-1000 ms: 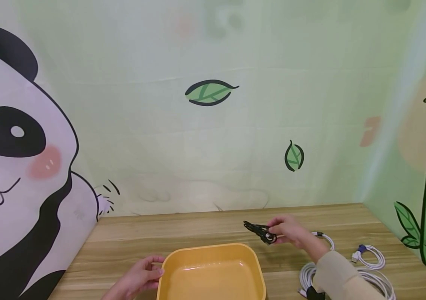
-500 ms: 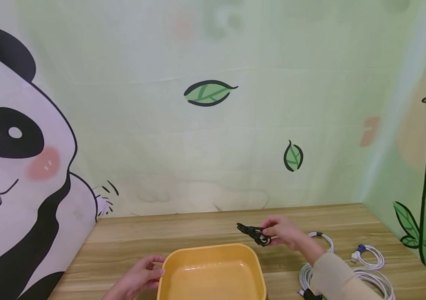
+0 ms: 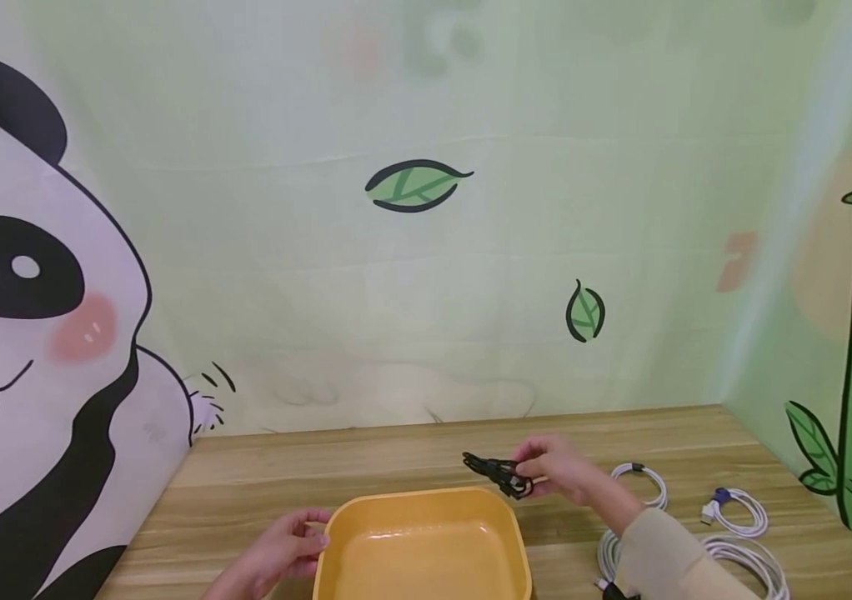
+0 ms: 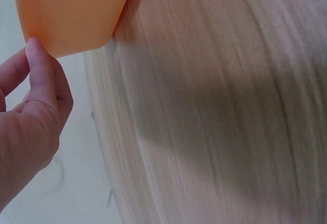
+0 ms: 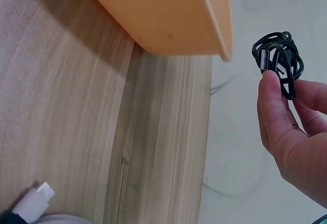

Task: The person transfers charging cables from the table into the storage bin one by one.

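My right hand (image 3: 557,472) pinches a coiled black USB cable (image 3: 498,475) between thumb and fingers, close over the far right corner of a yellow plastic tray (image 3: 426,498). In the right wrist view the black cable (image 5: 278,55) shows its metal plug near the fingertips, beside the tray's outer wall (image 5: 168,24). At the tray's left rim, my left hand (image 3: 283,550) holds the edge with thumb and fingers. The left wrist view shows the left hand (image 4: 38,96) with a fingertip against the tray's side (image 4: 76,14). The visible inside of the tray holds nothing.
Right of the tray, several coiled white cables lie on the wooden table (image 3: 283,467): one with a black tie (image 3: 647,479), one with a blue tie (image 3: 744,510), and larger coils (image 3: 756,562) partly behind the right sleeve (image 3: 666,554). A printed backdrop (image 3: 396,317) stands behind the table.
My right hand has carried the black cable leftward and slightly down, from right of the tray to its far right corner. The left hand has stayed at the rim.
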Motion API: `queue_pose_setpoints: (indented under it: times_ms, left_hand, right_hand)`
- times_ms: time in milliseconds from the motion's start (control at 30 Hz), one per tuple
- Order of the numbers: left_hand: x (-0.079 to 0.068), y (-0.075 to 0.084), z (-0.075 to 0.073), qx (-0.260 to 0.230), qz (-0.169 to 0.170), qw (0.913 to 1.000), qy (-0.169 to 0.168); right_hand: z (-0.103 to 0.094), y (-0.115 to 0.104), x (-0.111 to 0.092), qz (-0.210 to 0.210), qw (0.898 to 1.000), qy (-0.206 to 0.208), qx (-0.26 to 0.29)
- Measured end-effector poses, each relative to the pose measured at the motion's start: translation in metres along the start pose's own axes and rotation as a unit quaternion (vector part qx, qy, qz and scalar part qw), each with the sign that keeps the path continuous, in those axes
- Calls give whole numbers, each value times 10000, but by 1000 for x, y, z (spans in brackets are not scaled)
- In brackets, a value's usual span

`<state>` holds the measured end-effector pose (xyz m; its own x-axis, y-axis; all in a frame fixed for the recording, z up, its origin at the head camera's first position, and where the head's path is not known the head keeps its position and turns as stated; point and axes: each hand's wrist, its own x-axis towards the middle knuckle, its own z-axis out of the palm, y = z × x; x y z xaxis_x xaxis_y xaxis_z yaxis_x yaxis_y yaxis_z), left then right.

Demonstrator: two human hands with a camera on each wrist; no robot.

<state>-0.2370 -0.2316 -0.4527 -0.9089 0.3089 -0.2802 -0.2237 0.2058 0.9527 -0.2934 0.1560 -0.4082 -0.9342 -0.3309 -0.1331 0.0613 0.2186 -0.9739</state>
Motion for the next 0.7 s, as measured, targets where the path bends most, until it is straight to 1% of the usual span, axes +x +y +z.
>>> queue_pose_setpoints:
  times_ms: [67,267,433,567,700]
  left_hand:
    - [0,0,0,-1,7,10000,-5]
    - [-1,0,0,2,6,10000,6]
    - [-1,-1,0,-17,1,10000,34]
    - [-1,-1,0,-68,54,10000,8]
    - [0,-3,0,-108,128,9999,-27]
  right_hand:
    - [1,1,0,-13,10000,-2,-7]
    - [6,2,0,-85,9998,-184,66]
    - [9,1,-1,-13,9997,-216,71]
    - [12,2,-1,31,9997,-234,108]
    - [15,2,0,15,9993,-334,174]
